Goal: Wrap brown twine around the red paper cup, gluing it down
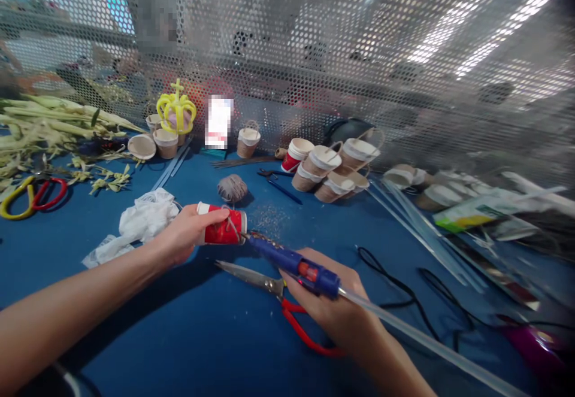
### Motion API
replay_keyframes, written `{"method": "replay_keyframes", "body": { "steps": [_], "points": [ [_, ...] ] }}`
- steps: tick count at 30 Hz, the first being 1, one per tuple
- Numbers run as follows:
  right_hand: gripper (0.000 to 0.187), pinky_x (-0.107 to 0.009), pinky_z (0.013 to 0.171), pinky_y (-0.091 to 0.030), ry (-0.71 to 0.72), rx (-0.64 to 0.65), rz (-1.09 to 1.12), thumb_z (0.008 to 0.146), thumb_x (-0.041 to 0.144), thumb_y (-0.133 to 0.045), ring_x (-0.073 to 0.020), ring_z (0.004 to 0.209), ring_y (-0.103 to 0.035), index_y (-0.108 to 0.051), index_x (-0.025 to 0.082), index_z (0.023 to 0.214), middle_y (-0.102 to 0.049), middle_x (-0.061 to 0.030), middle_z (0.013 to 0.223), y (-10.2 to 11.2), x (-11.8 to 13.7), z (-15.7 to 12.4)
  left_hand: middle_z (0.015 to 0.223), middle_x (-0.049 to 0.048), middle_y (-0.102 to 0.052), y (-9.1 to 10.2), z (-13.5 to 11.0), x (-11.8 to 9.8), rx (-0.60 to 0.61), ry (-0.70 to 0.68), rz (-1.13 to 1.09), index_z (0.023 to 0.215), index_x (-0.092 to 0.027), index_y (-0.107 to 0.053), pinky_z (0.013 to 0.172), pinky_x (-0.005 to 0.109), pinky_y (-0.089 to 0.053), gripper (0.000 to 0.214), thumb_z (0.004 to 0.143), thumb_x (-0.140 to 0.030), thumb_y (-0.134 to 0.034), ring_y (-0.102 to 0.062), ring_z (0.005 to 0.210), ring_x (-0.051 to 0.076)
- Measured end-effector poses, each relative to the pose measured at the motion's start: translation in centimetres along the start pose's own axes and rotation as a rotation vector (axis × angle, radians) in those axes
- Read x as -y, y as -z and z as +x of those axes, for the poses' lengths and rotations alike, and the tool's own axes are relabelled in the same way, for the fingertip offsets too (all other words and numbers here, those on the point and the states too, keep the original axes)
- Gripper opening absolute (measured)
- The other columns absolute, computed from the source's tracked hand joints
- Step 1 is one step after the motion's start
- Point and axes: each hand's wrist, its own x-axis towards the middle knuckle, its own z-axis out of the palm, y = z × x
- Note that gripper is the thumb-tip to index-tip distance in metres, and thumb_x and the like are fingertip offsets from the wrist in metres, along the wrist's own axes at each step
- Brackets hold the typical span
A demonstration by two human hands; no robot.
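Observation:
My left hand (191,229) is closed around a red paper cup (220,226) lying on its side in the air, with a piece of grey twine across it. In my right hand (332,301) is a blue hot glue gun (287,259), a long clear glue stick (417,331) sticking out of its back end. The gun's nozzle is at the cup's right-hand end; whether it touches is hard to tell. Below the gun lie red-handled scissors (256,277), partly hidden by my right hand. A ball of grey twine (232,188) sits just beyond the cup.
Twine-wrapped cups (308,176) stand at the back right, near blue pliers (283,187). Spare glue sticks (422,235) and a black cord (395,289) lie to the right. Crumpled white cloth (148,214), yellow-and-red scissors (33,196) and dried husks (45,121) are at left. A perforated metal screen (287,44) borders the back.

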Motion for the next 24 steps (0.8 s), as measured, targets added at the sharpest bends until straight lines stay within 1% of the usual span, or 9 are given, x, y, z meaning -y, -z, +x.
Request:
{"method": "replay_keyframes", "body": {
  "steps": [6, 10, 13, 17, 20, 24],
  "points": [
    [0.005, -0.021, 0.052, -0.041, 0.028, 0.012, -0.053, 0.072, 0.016, -0.052, -0.0100, 0.052, -0.051, -0.053, 0.020, 0.071, -0.056, 0.0030, 0.061, 0.04, 0.01, -0.08, 0.051, 0.0016, -0.066, -0.09, 0.19, 0.08, -0.027, -0.017, 0.015, 0.058, -0.011, -0.063, 0.049, 0.019, -0.044, 0.012, 0.068, -0.017, -0.061, -0.058, 0.046, 0.010],
    [0.005, -0.021, 0.052, -0.041, 0.068, 0.014, -0.082, 0.072, 0.015, -0.052, -0.0100, 0.052, -0.051, -0.054, 0.020, 0.072, -0.056, 0.0023, 0.062, 0.10, 0.13, -0.11, 0.054, 0.0019, -0.067, 0.13, 0.31, 0.37, -0.006, -0.030, 0.014, 0.062, -0.011, -0.065, 0.051, 0.020, -0.044, 0.010, 0.067, -0.019, -0.063, -0.058, 0.048, 0.010],
    [0.005, -0.021, 0.053, -0.042, 0.074, 0.006, -0.088, 0.073, 0.015, -0.052, -0.0101, 0.054, -0.052, -0.053, 0.020, 0.072, -0.056, 0.0016, 0.064, 0.17, 0.30, -0.08, 0.054, 0.0020, -0.067, 0.18, 0.27, 0.44, 0.009, -0.033, 0.020, 0.061, -0.011, -0.065, 0.052, 0.020, -0.044, 0.009, 0.066, -0.019, -0.064, -0.059, 0.049, 0.010],
    [0.008, -0.021, 0.050, -0.041, 0.097, 0.023, -0.147, 0.073, 0.016, -0.049, -0.0102, 0.053, -0.051, -0.052, 0.019, 0.068, -0.056, 0.0008, 0.062, 0.42, 0.68, 0.01, 0.053, 0.0021, -0.067, 0.05, 0.22, 0.37, -0.011, -0.046, 0.036, 0.062, -0.011, -0.065, 0.052, 0.020, -0.044, 0.010, 0.064, -0.020, -0.066, -0.060, 0.050, 0.011],
    [0.008, -0.021, 0.048, -0.040, 0.120, 0.019, -0.171, 0.073, 0.016, -0.047, -0.0101, 0.051, -0.051, -0.052, 0.020, 0.068, -0.057, 0.0009, 0.061, 0.52, 0.89, 0.06, 0.053, 0.0025, -0.067, 0.00, 0.19, 0.32, -0.040, -0.050, 0.062, 0.062, -0.011, -0.065, 0.052, 0.021, -0.044, 0.011, 0.065, -0.021, -0.065, -0.059, 0.049, 0.012],
    [0.009, -0.021, 0.049, -0.041, 0.127, -0.007, -0.187, 0.074, 0.016, -0.045, -0.0104, 0.051, -0.052, -0.052, 0.020, 0.070, -0.057, 0.0003, 0.062, 0.46, 0.95, 0.01, 0.056, 0.0038, -0.068, 0.09, 0.21, 0.44, -0.022, -0.064, 0.104, 0.062, -0.012, -0.065, 0.053, 0.022, -0.045, 0.011, 0.065, -0.023, -0.064, -0.060, 0.051, 0.013]
  ]
}}
